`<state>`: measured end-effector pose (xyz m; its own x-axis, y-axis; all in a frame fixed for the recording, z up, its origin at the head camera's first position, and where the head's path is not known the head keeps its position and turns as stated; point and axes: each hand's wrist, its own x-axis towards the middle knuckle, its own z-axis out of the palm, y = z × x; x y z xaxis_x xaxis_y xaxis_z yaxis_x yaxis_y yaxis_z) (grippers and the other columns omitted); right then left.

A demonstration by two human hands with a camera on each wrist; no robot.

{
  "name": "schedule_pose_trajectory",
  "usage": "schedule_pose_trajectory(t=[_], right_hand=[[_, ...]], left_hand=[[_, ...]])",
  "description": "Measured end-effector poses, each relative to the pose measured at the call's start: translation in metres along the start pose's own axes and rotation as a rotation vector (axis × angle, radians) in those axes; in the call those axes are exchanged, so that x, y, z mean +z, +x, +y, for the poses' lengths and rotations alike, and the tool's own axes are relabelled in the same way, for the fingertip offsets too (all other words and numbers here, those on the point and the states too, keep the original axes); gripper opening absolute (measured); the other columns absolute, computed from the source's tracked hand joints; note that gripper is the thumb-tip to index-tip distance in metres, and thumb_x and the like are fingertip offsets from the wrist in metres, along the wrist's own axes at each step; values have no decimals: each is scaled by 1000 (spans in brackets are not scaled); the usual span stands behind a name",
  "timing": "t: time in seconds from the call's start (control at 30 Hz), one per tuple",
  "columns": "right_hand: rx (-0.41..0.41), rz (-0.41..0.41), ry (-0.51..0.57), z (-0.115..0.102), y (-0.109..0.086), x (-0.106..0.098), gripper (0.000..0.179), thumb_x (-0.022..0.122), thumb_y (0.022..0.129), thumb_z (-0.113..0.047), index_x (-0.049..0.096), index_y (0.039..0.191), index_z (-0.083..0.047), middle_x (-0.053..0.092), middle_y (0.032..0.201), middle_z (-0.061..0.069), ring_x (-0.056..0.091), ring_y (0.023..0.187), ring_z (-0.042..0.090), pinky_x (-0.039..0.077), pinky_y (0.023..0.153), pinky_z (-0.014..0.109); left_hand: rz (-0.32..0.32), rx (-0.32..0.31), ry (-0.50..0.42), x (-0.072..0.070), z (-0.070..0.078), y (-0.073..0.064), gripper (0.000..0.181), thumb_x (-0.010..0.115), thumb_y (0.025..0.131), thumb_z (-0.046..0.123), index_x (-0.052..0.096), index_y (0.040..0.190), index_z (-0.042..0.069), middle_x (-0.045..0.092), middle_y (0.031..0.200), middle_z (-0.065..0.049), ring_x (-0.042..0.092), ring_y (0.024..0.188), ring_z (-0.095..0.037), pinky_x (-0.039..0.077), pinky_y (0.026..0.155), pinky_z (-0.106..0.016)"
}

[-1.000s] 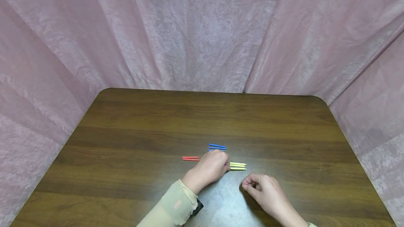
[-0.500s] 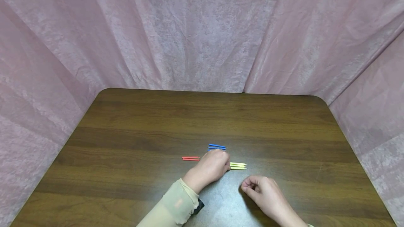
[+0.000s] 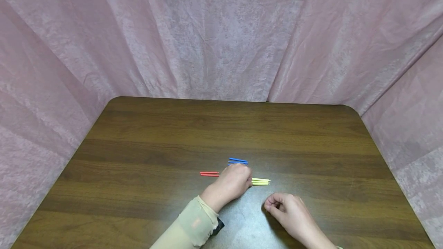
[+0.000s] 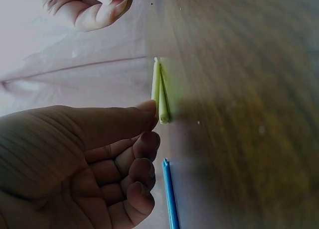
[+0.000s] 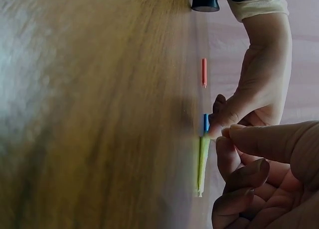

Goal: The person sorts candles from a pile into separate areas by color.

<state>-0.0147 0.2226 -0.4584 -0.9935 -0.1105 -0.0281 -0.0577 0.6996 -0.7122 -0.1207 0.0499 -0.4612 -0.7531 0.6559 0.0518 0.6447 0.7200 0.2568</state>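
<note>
My left hand is low over the table, pinching one of the thin yellow candles near its end between thumb and index finger. Another yellow candle lies right beside it, and the yellow group points right from under my fingers in the head view. Just beyond the hand are several blue candles, partly covered by it. To its left lie red candles, their right ends at the wrist. My right hand hovers at the near right, fingers loosely curled, thumb near the index fingertip, holding nothing visible.
The candles lie on a brown wooden table with rounded far corners. Pink curtains hang behind it and along both sides. A black band shows at the left sleeve's cuff.
The nearest yellow candle has shifted slightly away from me, closing the gap to the others. The right hand has barely moved, and the red and blue candles lie as before.
</note>
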Motion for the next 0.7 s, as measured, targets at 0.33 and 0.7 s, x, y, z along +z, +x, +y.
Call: schedule_pose_trajectory(t=[0.33,0.7], right_hand=[[10,-2,-7,-2,2,2,12,74,84,-14,67,77,-21,47,56,-16,38,49,-3,35,50,20],[11,8,4,-4,4,4,12,72,85,-12,67,76,-20,52,61,-16,41,50,-3,37,51,21]], left_hand=[[37,0,6,-2,-2,-4,31,69,79,12,48,58,20,45,57,9,50,57,-11,42,51,-30],[91,3,16,-9,-7,-15,28,69,80,13,49,61,19,50,62,5,56,61,-16,45,57,-33]])
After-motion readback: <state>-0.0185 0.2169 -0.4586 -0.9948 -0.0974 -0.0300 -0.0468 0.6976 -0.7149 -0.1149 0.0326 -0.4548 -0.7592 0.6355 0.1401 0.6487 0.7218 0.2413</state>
